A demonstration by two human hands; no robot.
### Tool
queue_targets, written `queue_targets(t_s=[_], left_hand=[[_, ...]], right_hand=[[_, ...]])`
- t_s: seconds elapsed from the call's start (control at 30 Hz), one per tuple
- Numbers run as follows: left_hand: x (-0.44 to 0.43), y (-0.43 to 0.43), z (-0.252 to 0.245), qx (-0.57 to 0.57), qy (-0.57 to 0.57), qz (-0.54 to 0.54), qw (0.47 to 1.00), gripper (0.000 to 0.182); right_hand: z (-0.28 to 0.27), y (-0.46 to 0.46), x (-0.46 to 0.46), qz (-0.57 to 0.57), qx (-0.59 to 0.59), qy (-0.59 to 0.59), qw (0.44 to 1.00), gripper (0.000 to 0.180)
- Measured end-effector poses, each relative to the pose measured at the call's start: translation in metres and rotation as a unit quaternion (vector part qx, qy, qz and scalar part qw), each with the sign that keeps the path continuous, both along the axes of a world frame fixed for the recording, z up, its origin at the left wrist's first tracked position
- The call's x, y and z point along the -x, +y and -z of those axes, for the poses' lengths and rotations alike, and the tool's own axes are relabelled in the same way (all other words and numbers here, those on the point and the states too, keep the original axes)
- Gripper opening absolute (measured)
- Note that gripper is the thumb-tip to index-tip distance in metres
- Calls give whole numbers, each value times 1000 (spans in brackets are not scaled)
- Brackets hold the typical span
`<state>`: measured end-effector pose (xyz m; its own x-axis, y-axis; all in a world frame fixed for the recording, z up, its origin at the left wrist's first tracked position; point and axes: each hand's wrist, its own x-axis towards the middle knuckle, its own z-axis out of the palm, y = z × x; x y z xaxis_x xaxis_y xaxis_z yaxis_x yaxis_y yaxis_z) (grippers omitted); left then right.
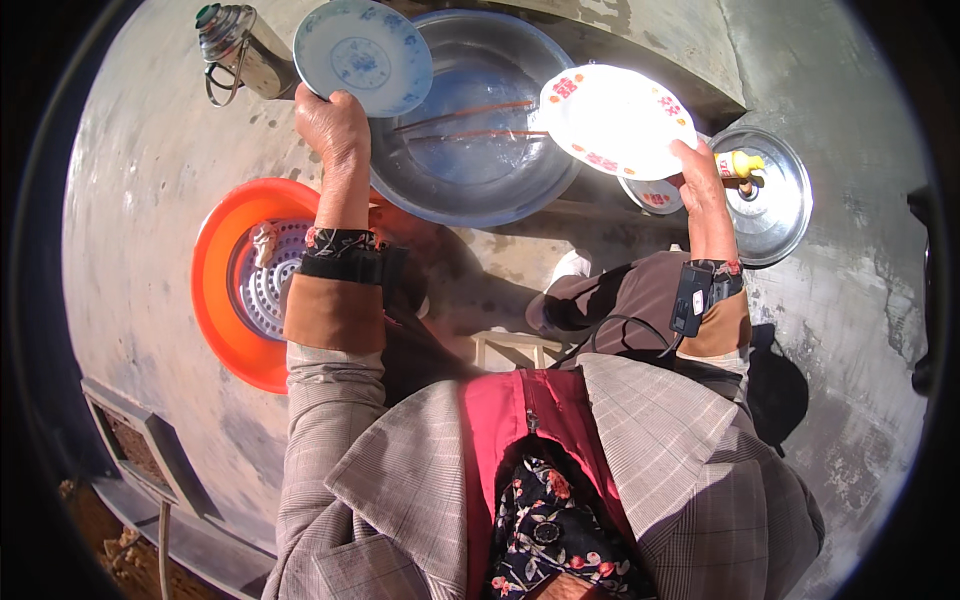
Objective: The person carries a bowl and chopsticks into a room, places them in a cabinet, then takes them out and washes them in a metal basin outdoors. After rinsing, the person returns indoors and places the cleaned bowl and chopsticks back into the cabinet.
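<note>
My left hand [335,126] grips the lower edge of a plate with blue floral decoration [361,61], raised at the left side of a wide metal basin [480,202]. In my right hand [699,176] is a white plate with red and orange rim motifs [616,120], its middle glaring in the sun. This plate overlaps the basin's right rim. Inside the basin, a pair of brown chopsticks [469,116] lies in what looks like shallow water. Below the right-hand plate, part of another red-patterned dish [654,196] shows.
An orange plastic basin [214,300] at left holds a perforated metal tray [274,289] with a crumpled pale cloth [263,244]. A metal thermos flask [251,56] stands upper left. At right, a yellow-capped bottle [739,164] is over a round metal lid [784,214]. A concrete ledge [675,45] runs behind.
</note>
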<state>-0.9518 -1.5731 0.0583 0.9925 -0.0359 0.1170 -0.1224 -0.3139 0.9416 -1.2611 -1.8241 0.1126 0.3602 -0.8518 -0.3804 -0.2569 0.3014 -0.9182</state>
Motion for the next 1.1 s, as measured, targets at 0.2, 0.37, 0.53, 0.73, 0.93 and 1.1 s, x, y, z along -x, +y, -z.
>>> queue_targets(t_s=[0.2,0.37,0.53,0.73,0.93,1.1], left_hand=[[-5,4,2,14,1,-12,1000,21],[-4,5,-1,38,4,-3,999,20],[2,4,-5,67,33,0,997,19],[-1,2,3,114,30,15,993,19],[0,2,9,122,17,36,992,17],[3,1,3,126,52,43,990,16]], right_hand=[[6,55,-46,-249,-135,-24,959,33],[90,51,-82,-271,-233,4,934,29],[161,57,-103,-171,-195,19,966,29],[197,60,-126,40,-123,193,973,25],[200,63,-136,-266,89,435,856,23],[190,55,-135,-300,196,528,770,34]])
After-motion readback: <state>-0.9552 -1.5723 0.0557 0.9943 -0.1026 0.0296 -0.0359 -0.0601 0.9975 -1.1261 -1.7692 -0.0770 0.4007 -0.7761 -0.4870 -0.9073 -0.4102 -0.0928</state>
